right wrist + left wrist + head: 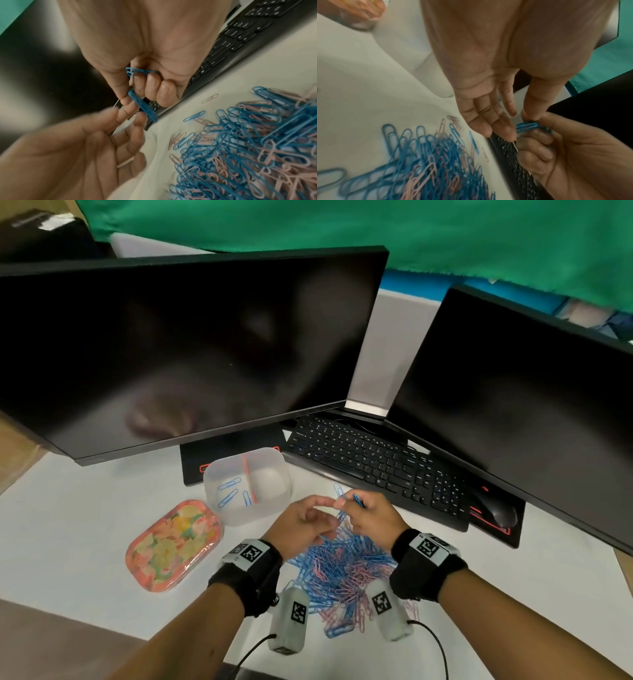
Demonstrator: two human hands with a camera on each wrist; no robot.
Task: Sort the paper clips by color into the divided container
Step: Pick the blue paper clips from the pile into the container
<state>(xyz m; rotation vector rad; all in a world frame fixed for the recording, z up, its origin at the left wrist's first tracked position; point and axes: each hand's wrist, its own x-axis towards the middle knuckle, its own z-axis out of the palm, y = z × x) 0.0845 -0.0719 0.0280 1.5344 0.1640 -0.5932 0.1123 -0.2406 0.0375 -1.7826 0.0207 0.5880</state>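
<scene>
A mixed pile of blue and pink paper clips (pixel 342 570) (pixel 428 162) (pixel 248 148) lies on the white desk under my wrists. Above its far edge, my right hand (pixel 346 505) (pixel 135 86) grips a bundle of blue paper clips (pixel 529 126) (pixel 144 106) in its curled fingers. My left hand (pixel 327 503) (pixel 520 121) reaches across with nearly straight fingers and pinches the bundle's free end between thumb and fingertips. The translucent divided container (pixel 284 463) stands just left of the hands. A few blue clips (pixel 227 496) lie in its left compartment, beside a red divider (pixel 249 477).
A floral lid (pixel 173 546) lies left of the pile. A black keyboard (pixel 370 460) runs right behind the hands, with a mouse (pixel 500 510) at its right end. Two dark monitors (pixel 188 347) (pixel 531 405) overhang the back of the desk.
</scene>
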